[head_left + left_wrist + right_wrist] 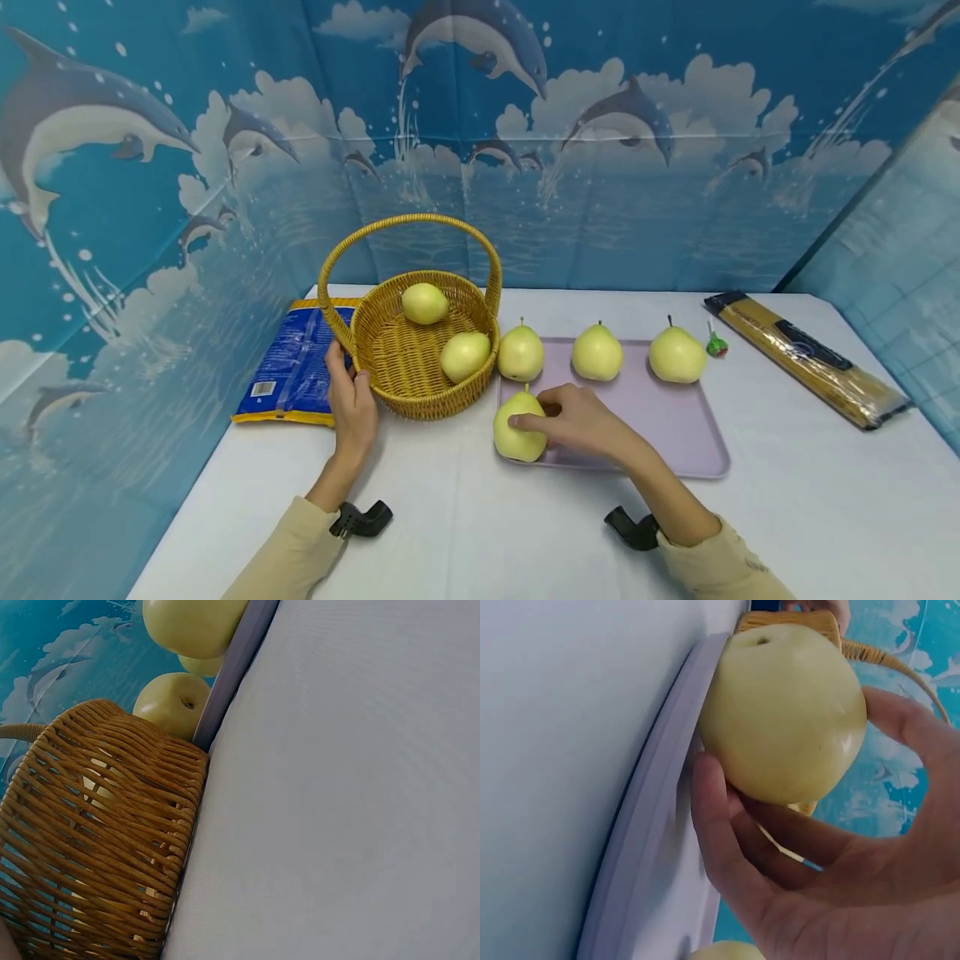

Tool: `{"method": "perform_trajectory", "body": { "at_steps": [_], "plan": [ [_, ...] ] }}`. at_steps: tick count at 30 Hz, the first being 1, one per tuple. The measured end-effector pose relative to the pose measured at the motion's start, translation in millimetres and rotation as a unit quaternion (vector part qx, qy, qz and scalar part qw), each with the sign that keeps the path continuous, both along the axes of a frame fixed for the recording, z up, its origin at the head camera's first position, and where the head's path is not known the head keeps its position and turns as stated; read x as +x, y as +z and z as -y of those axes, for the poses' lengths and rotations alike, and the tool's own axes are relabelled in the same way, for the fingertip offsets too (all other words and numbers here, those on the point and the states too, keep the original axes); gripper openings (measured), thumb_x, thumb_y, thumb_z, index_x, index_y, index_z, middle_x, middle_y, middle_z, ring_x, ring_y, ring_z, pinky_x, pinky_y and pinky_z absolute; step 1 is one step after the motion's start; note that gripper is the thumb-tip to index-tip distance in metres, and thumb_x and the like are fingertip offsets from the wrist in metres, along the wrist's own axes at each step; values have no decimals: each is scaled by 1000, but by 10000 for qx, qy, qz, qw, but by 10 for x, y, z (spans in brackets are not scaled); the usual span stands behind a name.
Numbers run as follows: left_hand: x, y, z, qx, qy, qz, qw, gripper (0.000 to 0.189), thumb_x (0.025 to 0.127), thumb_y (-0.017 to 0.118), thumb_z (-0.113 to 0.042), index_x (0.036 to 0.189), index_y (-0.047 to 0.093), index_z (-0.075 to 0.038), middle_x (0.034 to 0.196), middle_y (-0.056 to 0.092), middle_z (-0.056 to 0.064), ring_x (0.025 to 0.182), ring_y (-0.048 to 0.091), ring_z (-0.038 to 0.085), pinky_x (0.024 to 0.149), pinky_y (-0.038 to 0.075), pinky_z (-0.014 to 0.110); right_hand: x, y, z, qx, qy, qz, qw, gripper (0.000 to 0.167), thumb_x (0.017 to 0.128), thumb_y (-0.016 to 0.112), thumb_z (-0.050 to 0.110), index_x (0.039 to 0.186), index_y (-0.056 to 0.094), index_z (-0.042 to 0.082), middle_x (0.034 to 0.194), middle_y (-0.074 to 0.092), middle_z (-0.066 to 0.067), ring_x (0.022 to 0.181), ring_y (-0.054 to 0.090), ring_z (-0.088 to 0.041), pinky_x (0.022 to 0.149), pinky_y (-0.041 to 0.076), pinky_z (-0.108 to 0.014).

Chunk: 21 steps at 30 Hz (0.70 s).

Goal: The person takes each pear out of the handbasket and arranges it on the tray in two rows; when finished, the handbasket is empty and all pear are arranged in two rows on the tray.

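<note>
At the left wall of a wicker basket (411,407), my left hand (354,417) holds its side by the foot of the handle; some of its fingers are hidden behind the wicker. Two pale yellow-green pears (424,303) lie inside the basket. My right hand (577,421) grips another pear (517,442) at the near left corner of a lilac tray (667,429). In the right wrist view, thumb and fingers are on opposite sides of that pear (787,712). Several more pears (597,352) stand along the tray's far edge.
A blue and yellow packet (288,375) lies partly behind the basket's left side. To the right of the tray are a small green and red wrapped lollipop (716,343) and a long golden packet (806,358). A dolphin-print curtain (465,192) hangs behind the white table (450,508).
</note>
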<state>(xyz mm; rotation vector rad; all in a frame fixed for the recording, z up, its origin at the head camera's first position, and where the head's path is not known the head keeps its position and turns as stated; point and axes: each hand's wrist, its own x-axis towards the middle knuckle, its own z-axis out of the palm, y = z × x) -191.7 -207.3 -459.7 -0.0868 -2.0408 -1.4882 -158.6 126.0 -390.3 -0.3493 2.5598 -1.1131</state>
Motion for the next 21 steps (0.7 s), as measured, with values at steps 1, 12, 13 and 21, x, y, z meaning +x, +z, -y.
{"method": "perform_trajectory", "body": {
  "at_steps": [1, 12, 13, 21],
  "plan": [
    [-2, -2, -1, 15, -14, -14, 10000, 64, 105, 34, 1, 166, 25, -14, 169, 34, 11, 145, 48, 39, 114, 42, 60, -8, -1, -8, -30, 9, 114, 9999, 45, 91, 72, 59, 87, 72, 14, 76, 64, 2, 73, 61, -14, 70, 47, -31],
    [-37, 16, -19, -4, -51, -39, 10000, 64, 104, 36, 1, 165, 27, -15, 169, 36, 11, 146, 48, 38, 116, 42, 60, -59, 63, -102, 102, 101, 111, 9998, 63, 98, 62, 64, 124, 74, 8, 108, 75, -4, 87, 70, -15, 86, 57, -39],
    [-36, 13, -15, 3, -46, -45, 10000, 63, 104, 36, 1, 165, 27, -14, 168, 36, 11, 145, 49, 38, 115, 42, 60, -69, 72, -114, 93, 110, 123, 9998, 63, 99, 61, 64, 125, 74, 8, 107, 75, -4, 85, 71, -16, 84, 56, -39],
    [-17, -3, 3, 6, 35, -74, 10000, 64, 103, 36, 1, 164, 28, -15, 168, 37, 11, 145, 49, 37, 116, 42, 57, -104, 128, -162, 259, 251, -34, 9993, 65, 99, 62, 63, 129, 73, 6, 105, 77, -3, 80, 72, -16, 88, 56, -41]
  ]
}}
